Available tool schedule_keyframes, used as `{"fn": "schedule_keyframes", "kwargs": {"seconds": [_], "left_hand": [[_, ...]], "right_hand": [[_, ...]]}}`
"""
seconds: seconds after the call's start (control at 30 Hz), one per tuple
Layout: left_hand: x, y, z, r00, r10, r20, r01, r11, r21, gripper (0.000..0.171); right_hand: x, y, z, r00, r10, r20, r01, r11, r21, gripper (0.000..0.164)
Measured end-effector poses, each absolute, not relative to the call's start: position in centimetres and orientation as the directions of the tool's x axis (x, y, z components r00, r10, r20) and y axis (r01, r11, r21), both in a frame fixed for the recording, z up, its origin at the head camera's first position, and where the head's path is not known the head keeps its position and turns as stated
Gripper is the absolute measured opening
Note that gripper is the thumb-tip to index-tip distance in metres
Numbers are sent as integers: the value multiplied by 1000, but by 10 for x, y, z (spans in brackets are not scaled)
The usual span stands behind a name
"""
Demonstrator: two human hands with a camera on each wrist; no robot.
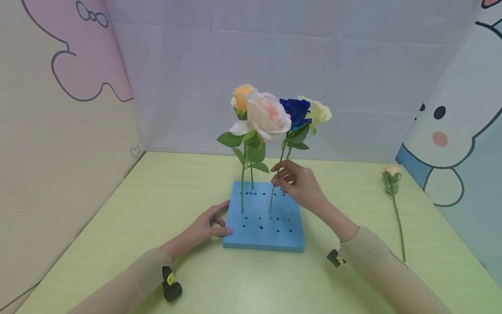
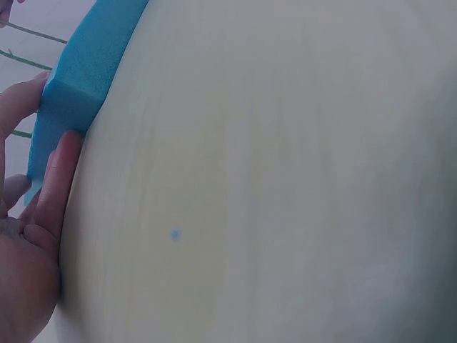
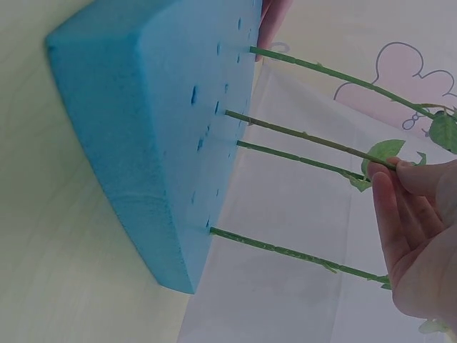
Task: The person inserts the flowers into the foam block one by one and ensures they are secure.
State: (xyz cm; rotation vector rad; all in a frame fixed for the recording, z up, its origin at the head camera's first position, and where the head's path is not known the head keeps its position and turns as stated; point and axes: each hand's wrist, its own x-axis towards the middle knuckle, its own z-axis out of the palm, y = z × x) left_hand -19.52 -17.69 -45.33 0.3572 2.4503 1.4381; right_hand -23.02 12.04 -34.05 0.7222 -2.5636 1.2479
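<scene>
A blue foam block with several small holes lies on the table. My right hand pinches the stem of a blue rose between thumb and fingers. The stem's lower end meets the block's top in the right wrist view. My left hand rests at the block's left side, its fingers fairly straight against the edge. Upright in the block stand a large pale pink rose, an orange rose behind it, and a pale yellow rose behind the blue one.
A peach rose with a long stem lies on the table at the right. A pale cloth wall closes off the back, and printed panels stand at both sides.
</scene>
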Motion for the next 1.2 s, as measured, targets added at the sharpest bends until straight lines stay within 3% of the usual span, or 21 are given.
{"fn": "schedule_keyframes", "kwargs": {"seconds": [0.5,1.2], "left_hand": [[-198,-179,-455,-933,344,-105,75,472,879,91],[-199,-179,-458,-930,355,-97,89,472,877,91]], "right_hand": [[-231,119,-340,-865,-331,377,-500,522,-691,21],[-223,130,-345,-840,-313,442,-542,474,-694,57]]}}
